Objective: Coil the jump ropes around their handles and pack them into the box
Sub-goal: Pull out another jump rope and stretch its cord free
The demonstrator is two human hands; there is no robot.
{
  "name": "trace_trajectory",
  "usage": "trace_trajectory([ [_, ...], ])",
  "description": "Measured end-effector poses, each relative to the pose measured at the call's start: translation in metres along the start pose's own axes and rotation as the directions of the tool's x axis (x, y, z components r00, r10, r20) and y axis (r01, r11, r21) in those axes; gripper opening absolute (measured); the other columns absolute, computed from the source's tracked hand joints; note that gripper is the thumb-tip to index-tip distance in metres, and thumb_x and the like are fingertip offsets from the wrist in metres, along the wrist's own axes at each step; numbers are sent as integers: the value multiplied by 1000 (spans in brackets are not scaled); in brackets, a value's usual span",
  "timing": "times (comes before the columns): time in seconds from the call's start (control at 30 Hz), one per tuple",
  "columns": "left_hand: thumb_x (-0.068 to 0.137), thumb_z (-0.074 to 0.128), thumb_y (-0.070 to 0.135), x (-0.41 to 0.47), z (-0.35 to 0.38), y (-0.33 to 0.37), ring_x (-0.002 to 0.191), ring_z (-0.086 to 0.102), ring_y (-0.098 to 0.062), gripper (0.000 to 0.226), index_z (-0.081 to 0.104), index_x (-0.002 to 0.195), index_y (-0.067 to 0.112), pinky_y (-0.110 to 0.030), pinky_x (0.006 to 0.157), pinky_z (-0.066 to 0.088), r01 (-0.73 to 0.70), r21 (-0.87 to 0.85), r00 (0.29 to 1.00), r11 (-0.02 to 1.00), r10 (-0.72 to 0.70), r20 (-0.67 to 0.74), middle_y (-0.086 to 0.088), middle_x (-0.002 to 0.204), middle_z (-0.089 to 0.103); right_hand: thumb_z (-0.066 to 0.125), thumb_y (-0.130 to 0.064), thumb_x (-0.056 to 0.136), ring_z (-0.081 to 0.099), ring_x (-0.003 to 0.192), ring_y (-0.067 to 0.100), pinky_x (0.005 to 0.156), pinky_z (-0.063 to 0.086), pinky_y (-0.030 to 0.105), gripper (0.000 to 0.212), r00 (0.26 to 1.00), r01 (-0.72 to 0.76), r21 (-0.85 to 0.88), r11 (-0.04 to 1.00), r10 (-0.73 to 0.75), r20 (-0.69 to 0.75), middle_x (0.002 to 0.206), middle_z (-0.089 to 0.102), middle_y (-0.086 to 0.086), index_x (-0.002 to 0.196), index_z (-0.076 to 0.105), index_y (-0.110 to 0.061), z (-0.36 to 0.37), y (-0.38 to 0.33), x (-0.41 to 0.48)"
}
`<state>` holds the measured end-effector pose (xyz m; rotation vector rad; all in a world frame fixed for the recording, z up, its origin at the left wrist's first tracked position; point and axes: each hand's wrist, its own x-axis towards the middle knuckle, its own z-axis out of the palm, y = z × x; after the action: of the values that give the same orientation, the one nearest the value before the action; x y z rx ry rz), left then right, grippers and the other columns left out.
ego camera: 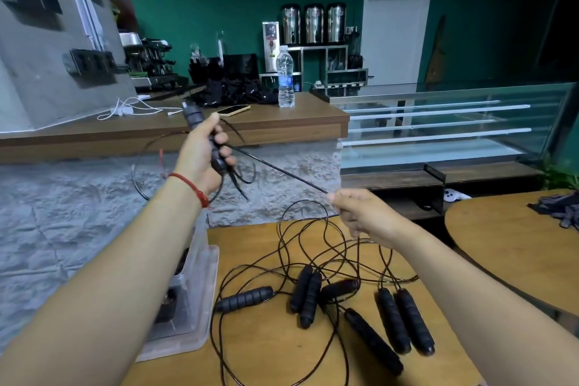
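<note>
My left hand (202,157) is raised above the table and grips a pair of black ribbed jump rope handles (194,116), held upright. A thin black rope (275,168) runs taut from them down to my right hand (360,213), which pinches it. Loose loops of rope hang under my left hand. On the wooden table (269,348) lie several more black handles (308,298) in a tangle of rope (313,247). A clear plastic box (188,301) stands at the table's left edge, partly hidden by my left forearm, with dark items inside.
Behind the table runs a wooden counter (297,122) on a rough stone base, carrying a water bottle (285,78), a phone (233,110) and white cables (125,108). A second round table (507,244) with dark items stands at right. A glass display case (438,122) is beyond.
</note>
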<state>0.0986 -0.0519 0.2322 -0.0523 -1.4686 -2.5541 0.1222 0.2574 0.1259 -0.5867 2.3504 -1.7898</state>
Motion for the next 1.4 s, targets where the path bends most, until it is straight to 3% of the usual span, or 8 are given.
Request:
trace_trajectory([
  [0.33,103,60,44,11,-40,25,40,29,-8,39,48,70,29,-21,44,24,-101,29,995,994,100,12,10,53,34,68,-44,101,30,60,16,61,37,31,45,993,-97,-124,988,104,54,65,31,0,76,46,-14,-33,49,-12],
  [0.5,101,61,42,13,-52,24,39,28,-10,41,46,66,29,-23,45,22,-114,64,993,991,114,6,11,52,31,68,-45,100,52,72,17,87,46,35,45,976,-217,-252,943,208,-61,70,56,2,76,58,-8,-42,72,-22],
  [0.63,101,60,40,13,-64,18,39,27,-9,41,45,65,29,-24,47,20,-129,-23,991,991,128,-27,10,50,31,61,-47,104,69,102,15,90,44,27,44,936,-350,-297,888,341,-83,102,77,5,100,75,-6,-38,86,-24],
  [0.73,100,61,41,16,-72,15,40,27,-9,39,46,65,29,-25,48,20,-134,-68,991,989,133,-31,10,51,31,54,-50,107,73,94,19,95,53,39,44,913,-406,-267,874,398,-87,97,76,5,105,73,-10,-37,99,-26],
  [0.9,102,59,36,12,-64,-14,37,28,-10,38,44,68,27,-23,44,24,-89,90,995,992,85,52,10,49,31,48,-38,109,51,56,18,57,50,34,32,830,-481,119,869,494,-260,67,56,3,100,64,-12,-21,91,-7],
  [1.07,98,71,28,6,-44,-61,41,35,-18,27,56,78,19,-25,45,33,-116,382,990,917,77,116,0,57,44,56,-23,103,54,60,19,54,52,30,13,849,-455,482,748,528,-19,74,58,4,110,58,-12,2,50,18],
  [1.27,99,72,25,3,-16,-108,54,56,-20,22,63,86,10,-30,54,51,-200,703,933,683,-86,349,-7,69,63,56,-17,107,67,71,22,56,59,29,31,938,-284,642,712,344,34,93,70,12,138,60,-17,31,15,37],
  [1.4,88,77,38,-2,4,-127,67,60,-22,27,65,83,14,-32,65,49,-239,817,855,525,-284,433,-6,74,62,49,-30,113,62,63,18,44,51,26,24,945,-283,554,783,327,20,90,69,9,132,60,-21,36,7,46],
])
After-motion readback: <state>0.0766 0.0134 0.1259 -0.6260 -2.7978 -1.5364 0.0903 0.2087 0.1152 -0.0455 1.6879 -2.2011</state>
